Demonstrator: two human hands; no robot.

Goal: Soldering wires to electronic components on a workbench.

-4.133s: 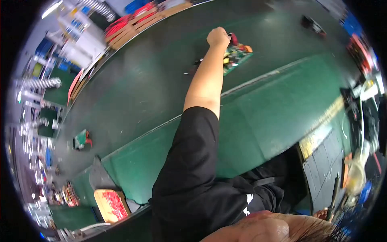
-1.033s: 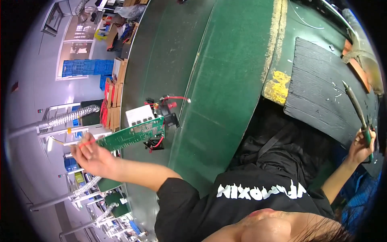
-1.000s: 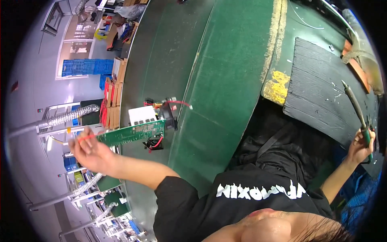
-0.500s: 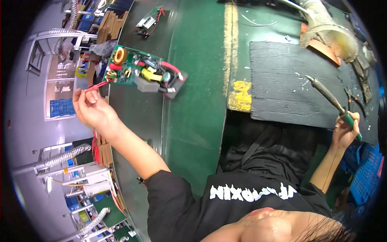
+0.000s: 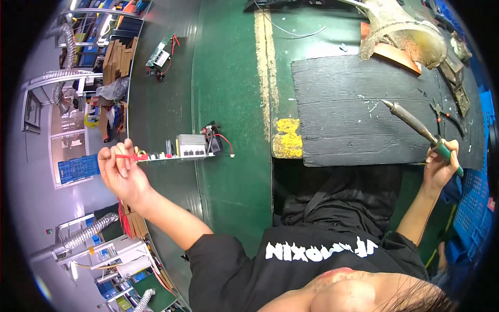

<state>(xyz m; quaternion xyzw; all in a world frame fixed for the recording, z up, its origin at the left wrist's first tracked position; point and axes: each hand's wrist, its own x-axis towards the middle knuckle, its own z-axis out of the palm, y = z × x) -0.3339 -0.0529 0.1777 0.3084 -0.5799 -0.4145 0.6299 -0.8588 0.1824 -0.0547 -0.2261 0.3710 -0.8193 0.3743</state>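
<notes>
bare black mat [image 5: 343, 114], solder stand [image 5: 403, 34] crowding far edge

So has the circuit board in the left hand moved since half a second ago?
Yes. The circuit board has turned edge-on and sits lower, nearer the yellow patch on the bench, held by the left hand.

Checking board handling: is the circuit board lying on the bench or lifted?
Lifted. The left hand holds the circuit board edge-on above the green bench, components pointing up.

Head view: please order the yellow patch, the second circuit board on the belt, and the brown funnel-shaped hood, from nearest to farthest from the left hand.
From the left hand:
1. Second circuit board, above it on the belt.
2. Yellow patch, to its right.
3. Brown funnel-shaped hood, top right.
</notes>
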